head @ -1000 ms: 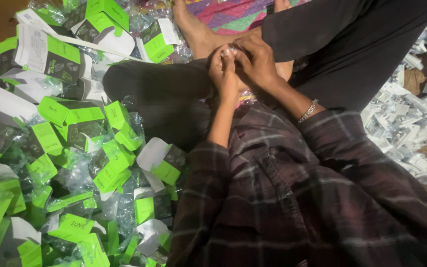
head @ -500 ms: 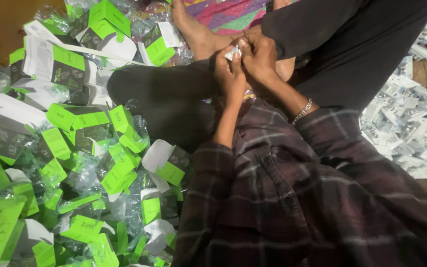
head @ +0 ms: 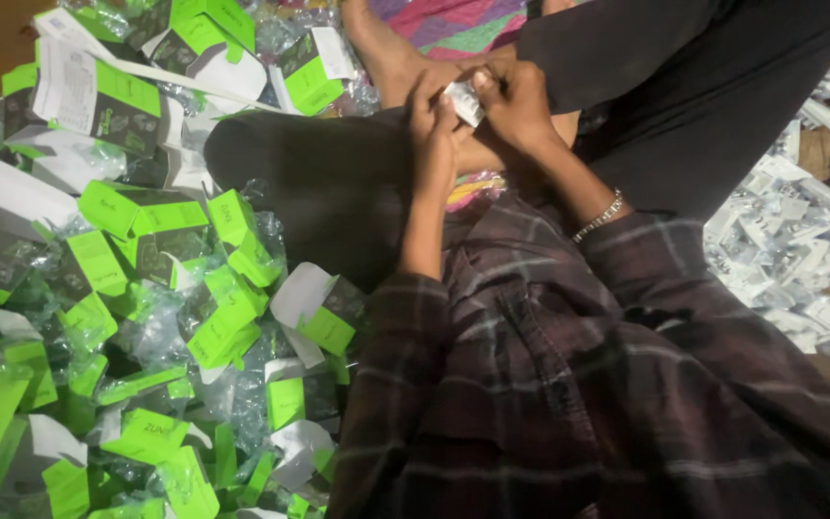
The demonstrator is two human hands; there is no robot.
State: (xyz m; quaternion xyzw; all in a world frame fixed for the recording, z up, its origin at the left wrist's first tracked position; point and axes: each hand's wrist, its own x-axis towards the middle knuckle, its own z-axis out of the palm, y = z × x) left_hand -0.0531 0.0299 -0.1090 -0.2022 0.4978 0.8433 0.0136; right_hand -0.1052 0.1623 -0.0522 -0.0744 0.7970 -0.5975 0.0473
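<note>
While both hands meet over the crossed legs, the left hand (head: 431, 120) and right hand (head: 516, 106) pinch a small white piece (head: 464, 100) between their fingertips, each grip pressed tight on it. Fitting or folding it looks half done; finishing calls for careful fingertip work, with the green-and-white boxes (head: 127, 288) heaped just beside.
</note>
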